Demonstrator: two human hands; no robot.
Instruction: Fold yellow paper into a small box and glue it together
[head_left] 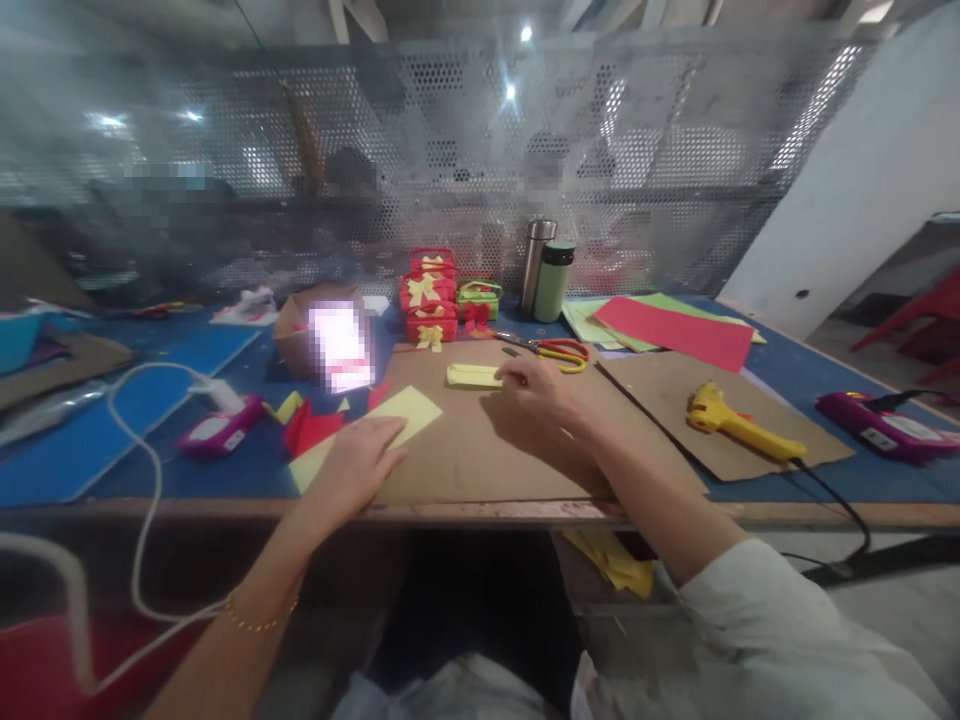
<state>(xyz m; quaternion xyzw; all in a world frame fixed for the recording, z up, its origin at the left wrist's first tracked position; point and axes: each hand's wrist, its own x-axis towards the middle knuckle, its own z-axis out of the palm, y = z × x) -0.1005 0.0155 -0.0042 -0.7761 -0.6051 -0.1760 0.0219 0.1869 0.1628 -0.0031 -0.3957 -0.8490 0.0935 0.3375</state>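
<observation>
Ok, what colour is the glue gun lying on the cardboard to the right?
Yellow; the glue gun shows best in the head view.

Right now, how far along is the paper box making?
Done: several small red boxes and a green box with bows stand at the back. In hand: the right hand touches a folded yellow piece; the left hand rests flat on a yellow sheet. Left: uncut coloured sheets, and the glue gun lies untouched.
</observation>
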